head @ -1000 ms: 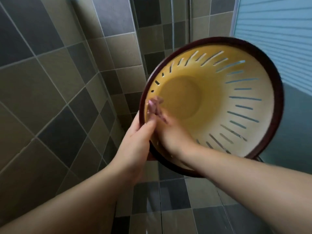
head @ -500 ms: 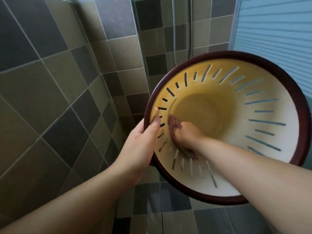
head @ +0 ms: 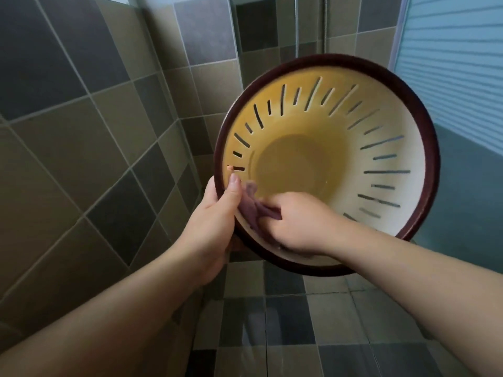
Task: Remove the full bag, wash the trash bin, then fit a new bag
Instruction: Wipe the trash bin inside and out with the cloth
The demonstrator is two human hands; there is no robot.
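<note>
The trash bin (head: 392,126) is round, cream-yellow inside with slots in its wall and a dark maroon rim. It is held up in the air, tipped so its mouth faces me. My left hand (head: 215,213) grips the rim at the bin's lower left, thumb lying inside against the wall. My right hand (head: 296,221) is inside the bin near the lower wall and holds a purplish cloth (head: 254,205) pressed against the inner wall beside my left thumb.
Grey and tan tiled walls (head: 81,131) meet in a corner behind the bin. A wet tiled floor (head: 299,336) lies below. A ribbed frosted glass panel (head: 457,63) stands at the right. A shower hose (head: 325,23) hangs on the far wall.
The bin has shifted in view and tilted a little. My right hand has slid with the cloth from the bin's lower middle wall towards the left, next to my left thumb.
</note>
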